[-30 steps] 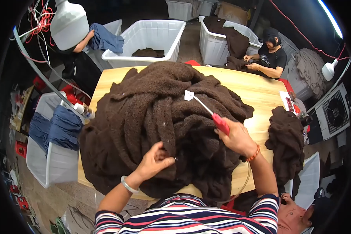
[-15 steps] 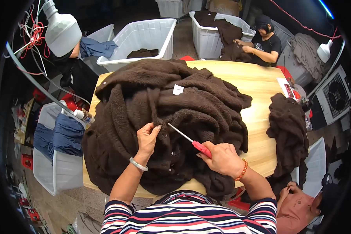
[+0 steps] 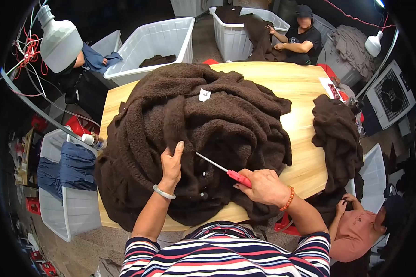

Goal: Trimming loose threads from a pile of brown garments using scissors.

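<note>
A large heap of dark brown fuzzy knit garments spreads over the table in front of me. My left hand, a pale bangle on its wrist, is closed on a fold of the brown knit, thumb uppermost. In my right hand, with orange beads at the wrist, is a red-handled tool with a thin straight metal shaft. Its tip lies over the knit just right of my left hand; whether it touches cannot be seen. A white label and small shiny spots show on the heap.
Under the heap is a light wooden table, with another brown garment over its right edge. White tubs stand beyond it, and another tub at left holds blue cloth. A lamp bulb hangs upper left. Co-workers sit around.
My left thumb has lifted away from the fingertips, and the strip of knit above it lies broader. The tool stays near the same place. The whole view has shifted slightly.
</note>
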